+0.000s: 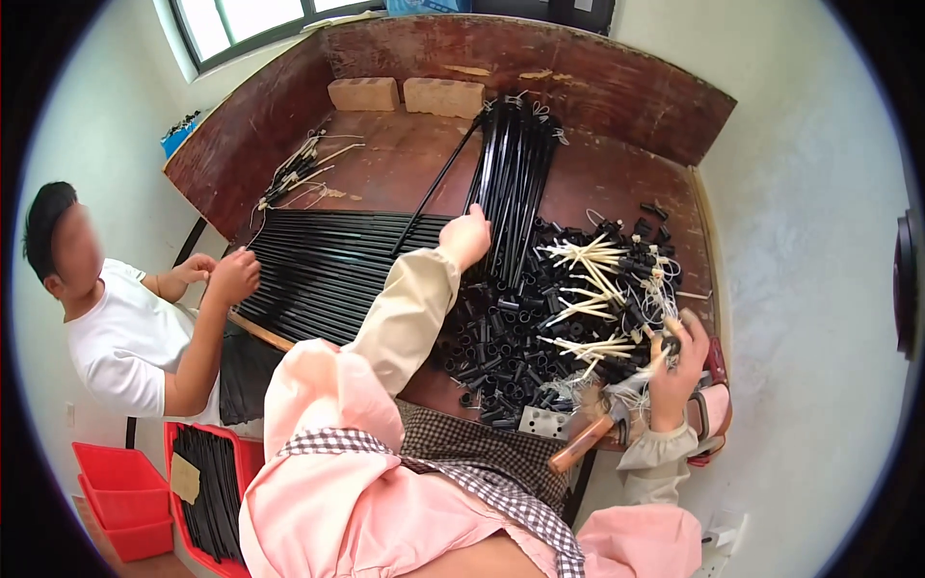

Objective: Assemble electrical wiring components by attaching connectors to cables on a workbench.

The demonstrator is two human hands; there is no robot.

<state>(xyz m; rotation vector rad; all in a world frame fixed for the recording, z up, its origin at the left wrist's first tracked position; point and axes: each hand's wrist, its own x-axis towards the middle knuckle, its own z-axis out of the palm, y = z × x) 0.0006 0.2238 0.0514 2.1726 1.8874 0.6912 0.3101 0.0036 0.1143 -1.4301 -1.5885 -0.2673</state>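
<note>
My left hand (465,238) is closed, fingers together, at the lower left side of a bundle of long black rods (511,159). What it pinches is hidden behind the fingers. At the table's right side my right hand (677,380) curls its thumb and fingers round a small black tube piece (670,344), partly covered. Beside that hand lie cream-coloured sticks with white cords (590,252), on a heap of short black tube pieces (491,356). A single black rod (438,188) slants left of the bundle. More black rods (328,265) lie side by side farther left.
A hammer (584,441) and a drilled metal block (544,422) lie at the near edge. Two bricks (443,97) rest against the wooden back board (578,72). A person (145,332) works at the left with both hands. Red bins (120,482) stand below.
</note>
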